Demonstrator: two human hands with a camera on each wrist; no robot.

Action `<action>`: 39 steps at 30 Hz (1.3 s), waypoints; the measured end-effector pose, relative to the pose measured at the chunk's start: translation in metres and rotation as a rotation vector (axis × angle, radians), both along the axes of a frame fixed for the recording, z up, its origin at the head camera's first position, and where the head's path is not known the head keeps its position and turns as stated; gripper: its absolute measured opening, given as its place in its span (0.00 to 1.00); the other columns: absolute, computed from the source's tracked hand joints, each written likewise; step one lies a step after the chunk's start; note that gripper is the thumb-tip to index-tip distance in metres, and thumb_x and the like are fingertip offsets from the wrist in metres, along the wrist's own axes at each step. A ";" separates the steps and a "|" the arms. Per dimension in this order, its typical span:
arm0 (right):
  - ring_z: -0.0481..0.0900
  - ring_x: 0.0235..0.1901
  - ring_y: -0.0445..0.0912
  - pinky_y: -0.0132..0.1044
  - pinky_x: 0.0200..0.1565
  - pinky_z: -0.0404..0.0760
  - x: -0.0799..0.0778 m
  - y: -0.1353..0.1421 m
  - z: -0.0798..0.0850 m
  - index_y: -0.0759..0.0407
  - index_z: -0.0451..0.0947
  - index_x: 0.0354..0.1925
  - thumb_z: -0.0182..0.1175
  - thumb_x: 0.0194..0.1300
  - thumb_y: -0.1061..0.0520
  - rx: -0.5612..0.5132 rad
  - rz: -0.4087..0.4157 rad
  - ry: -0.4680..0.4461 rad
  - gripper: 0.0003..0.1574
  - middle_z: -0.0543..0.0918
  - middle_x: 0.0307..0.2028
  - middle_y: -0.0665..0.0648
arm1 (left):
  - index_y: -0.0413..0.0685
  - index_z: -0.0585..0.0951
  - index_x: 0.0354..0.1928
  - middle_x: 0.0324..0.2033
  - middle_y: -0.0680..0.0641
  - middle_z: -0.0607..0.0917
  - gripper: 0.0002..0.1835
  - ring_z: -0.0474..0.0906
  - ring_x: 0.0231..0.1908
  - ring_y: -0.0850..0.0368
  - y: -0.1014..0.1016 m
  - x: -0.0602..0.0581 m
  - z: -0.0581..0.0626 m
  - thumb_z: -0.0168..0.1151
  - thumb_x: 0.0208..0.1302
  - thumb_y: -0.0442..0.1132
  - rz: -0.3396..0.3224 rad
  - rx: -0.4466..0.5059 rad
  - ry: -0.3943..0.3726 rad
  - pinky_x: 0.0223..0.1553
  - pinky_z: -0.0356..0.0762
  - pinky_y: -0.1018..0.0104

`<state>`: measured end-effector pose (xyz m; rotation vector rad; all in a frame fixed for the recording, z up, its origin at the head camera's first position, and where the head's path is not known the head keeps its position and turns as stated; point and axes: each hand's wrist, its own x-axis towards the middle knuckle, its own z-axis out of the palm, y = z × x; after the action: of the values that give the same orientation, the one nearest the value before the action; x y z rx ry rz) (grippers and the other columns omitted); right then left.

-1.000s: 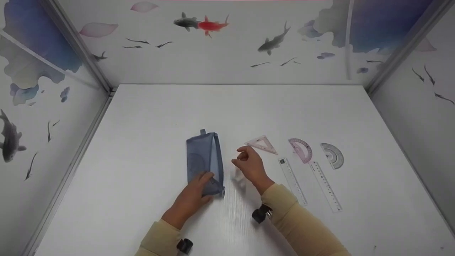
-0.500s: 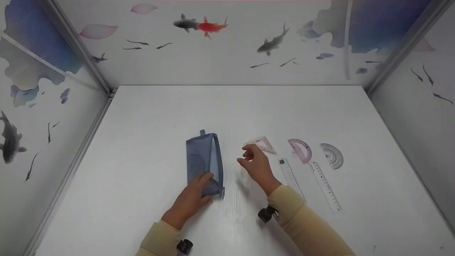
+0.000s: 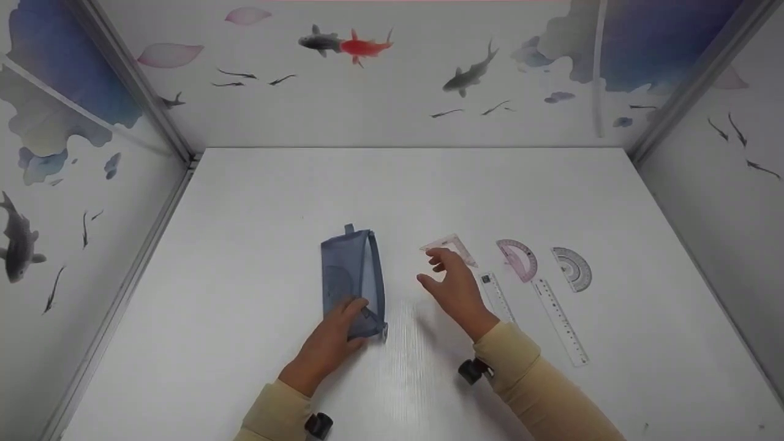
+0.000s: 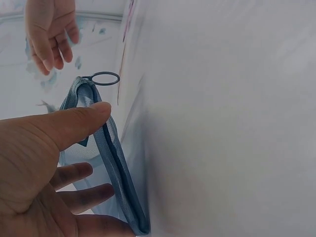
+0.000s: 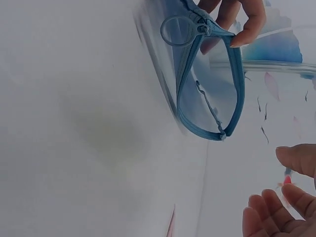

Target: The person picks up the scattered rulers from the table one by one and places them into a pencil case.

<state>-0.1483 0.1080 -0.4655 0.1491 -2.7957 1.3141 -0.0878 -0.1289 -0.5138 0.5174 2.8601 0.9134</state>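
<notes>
A blue mesh zip pencil case point(image 3: 339, 269) lies on the table, its zipper side gaping to the right. My left hand point(image 3: 327, 340) grips its near end; in the left wrist view the thumb presses on the zippered edge point(image 4: 117, 163) with fingers on the other side. To the right, my right hand point(image 3: 458, 297) is raised above the table, holding nothing, thumb apart from relaxed fingers. It partly covers a pink set square point(image 3: 463, 248) in the head view. From the right wrist, the pencil case's mouth point(image 5: 238, 89) appears wide, with a ring at one end.
Right of my right hand lie a pink protractor point(image 3: 528, 264), a clear protractor point(image 3: 580, 269) and two clear rulers, one point(image 3: 497, 293) partly behind the forearm, the other point(image 3: 560, 321) in full view. Patterned walls point(image 3: 392, 122) enclose the white table point(image 3: 245, 202).
My right hand has drawn away to the right from the pencil case, its thumb and fingers spreading apart. The left hand and the pencil case have stayed in place.
</notes>
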 end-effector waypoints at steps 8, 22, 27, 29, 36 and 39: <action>0.73 0.58 0.53 0.49 0.60 0.73 0.005 0.007 0.003 0.58 0.70 0.62 0.67 0.61 0.56 0.183 0.035 0.096 0.32 0.76 0.57 0.59 | 0.46 0.66 0.66 0.62 0.34 0.69 0.36 0.69 0.61 0.36 0.000 0.000 0.002 0.71 0.56 0.33 -0.001 -0.003 0.010 0.56 0.75 0.47; 0.69 0.63 0.55 0.51 0.62 0.72 0.009 0.020 -0.004 0.57 0.67 0.65 0.70 0.59 0.55 0.313 0.095 0.205 0.38 0.72 0.61 0.61 | 0.46 0.65 0.66 0.63 0.33 0.68 0.36 0.68 0.62 0.35 -0.001 0.002 0.000 0.70 0.57 0.34 -0.004 0.003 0.010 0.57 0.74 0.46; 0.67 0.65 0.57 0.53 0.62 0.71 0.013 0.025 -0.004 0.57 0.65 0.67 0.70 0.59 0.53 0.348 0.109 0.200 0.41 0.69 0.64 0.63 | 0.46 0.66 0.65 0.62 0.33 0.69 0.36 0.69 0.61 0.36 -0.001 0.002 0.000 0.71 0.56 0.34 -0.010 0.000 0.027 0.56 0.75 0.46; 0.67 0.65 0.58 0.54 0.62 0.71 0.014 0.027 -0.004 0.57 0.65 0.68 0.70 0.59 0.52 0.365 0.113 0.202 0.42 0.69 0.65 0.63 | 0.46 0.66 0.65 0.62 0.34 0.69 0.36 0.70 0.60 0.36 -0.001 0.001 -0.001 0.71 0.56 0.34 -0.012 -0.004 0.034 0.55 0.75 0.47; 0.67 0.64 0.58 0.54 0.62 0.71 0.016 0.035 -0.004 0.57 0.65 0.67 0.72 0.56 0.49 0.412 0.101 0.240 0.45 0.69 0.65 0.64 | 0.46 0.66 0.64 0.61 0.34 0.70 0.36 0.72 0.59 0.37 -0.001 0.000 -0.002 0.72 0.55 0.34 -0.017 -0.006 0.054 0.54 0.77 0.47; 0.68 0.64 0.58 0.53 0.62 0.71 0.017 0.040 -0.004 0.58 0.66 0.67 0.72 0.55 0.49 0.422 0.099 0.252 0.45 0.69 0.65 0.64 | 0.45 0.66 0.64 0.61 0.34 0.70 0.35 0.72 0.59 0.36 -0.001 0.000 -0.002 0.71 0.55 0.34 -0.020 -0.004 0.063 0.54 0.76 0.46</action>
<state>-0.1318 0.1477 -0.4694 0.4384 -2.8252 0.6423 -0.0875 -0.1296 -0.5162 0.5832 2.9067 0.9038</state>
